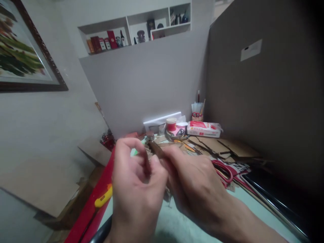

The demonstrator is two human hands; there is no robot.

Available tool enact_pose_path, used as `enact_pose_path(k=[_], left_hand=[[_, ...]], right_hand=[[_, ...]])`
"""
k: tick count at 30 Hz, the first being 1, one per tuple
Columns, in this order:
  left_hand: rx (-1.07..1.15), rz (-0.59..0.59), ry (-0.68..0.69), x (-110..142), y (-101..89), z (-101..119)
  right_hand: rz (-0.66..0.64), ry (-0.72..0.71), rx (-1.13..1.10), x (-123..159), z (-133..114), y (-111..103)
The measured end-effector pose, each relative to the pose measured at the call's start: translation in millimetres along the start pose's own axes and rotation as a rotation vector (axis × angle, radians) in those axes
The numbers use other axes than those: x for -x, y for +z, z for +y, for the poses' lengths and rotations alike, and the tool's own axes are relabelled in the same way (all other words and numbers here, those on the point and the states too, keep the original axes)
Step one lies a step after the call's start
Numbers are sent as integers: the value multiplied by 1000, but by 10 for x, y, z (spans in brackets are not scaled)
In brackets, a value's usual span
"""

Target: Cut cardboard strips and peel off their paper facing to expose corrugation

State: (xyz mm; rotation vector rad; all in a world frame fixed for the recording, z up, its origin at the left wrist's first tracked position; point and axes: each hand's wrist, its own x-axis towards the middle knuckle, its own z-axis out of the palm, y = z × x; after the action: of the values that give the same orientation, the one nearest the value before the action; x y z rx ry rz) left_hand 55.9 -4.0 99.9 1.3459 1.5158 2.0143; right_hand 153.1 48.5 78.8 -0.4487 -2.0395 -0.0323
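Note:
Both of my hands meet close together over the middle of the table. My right hand [194, 182] is closed round a narrow brown strip that looks like cardboard [156, 149], its far end pointing away and to the left. Beside it, my left hand [138, 189] has its fingers curled in and the thumb touching the right hand's fingers. What lies inside the left hand's grip is hidden. A yellow utility knife [103, 198] lies left of my left hand, near the red edge of the table. Red scissors handles [224, 172] show just beyond my right wrist.
Cardboard pieces [238, 148] cover the right rear of the table. Behind them are a tissue pack [204, 130], a red and white paper cup [171, 125] and a holder with pens [197, 113]. A glossy black object [275, 199] lies at right. Grey panels [152, 81] enclose the back and right.

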Motion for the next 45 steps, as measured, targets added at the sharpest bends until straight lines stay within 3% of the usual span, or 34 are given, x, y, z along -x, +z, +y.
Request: enact_pose_path(k=[7, 12, 15, 17, 20, 24, 33, 41, 45], left_hand=[[-105, 25, 159, 83, -126, 97], [89, -86, -17, -69, -108, 182], [145, -85, -4, -133, -78, 170], [154, -79, 15, -156, -67, 126], [142, -76, 13, -183, -53, 46], [97, -4, 31, -231, -13, -27], [91, 84, 39, -252, 49, 6], [168, 130, 9, -219, 85, 53], [216, 114, -19, -224, 42, 40]], right_hand=[[-85, 16, -199, -51, -119, -115], [-250, 219, -254, -252, -145, -212], [-269, 299, -227, -331, -128, -191], [-242, 296, -174, -341, -100, -140], [-130, 180, -61, -313, -41, -57], [24, 53, -114, -280, 47, 4], [109, 121, -394, -257, 152, 92], [28, 220, -493, -283, 93, -112], [92, 259, -478, -280, 79, -180]])
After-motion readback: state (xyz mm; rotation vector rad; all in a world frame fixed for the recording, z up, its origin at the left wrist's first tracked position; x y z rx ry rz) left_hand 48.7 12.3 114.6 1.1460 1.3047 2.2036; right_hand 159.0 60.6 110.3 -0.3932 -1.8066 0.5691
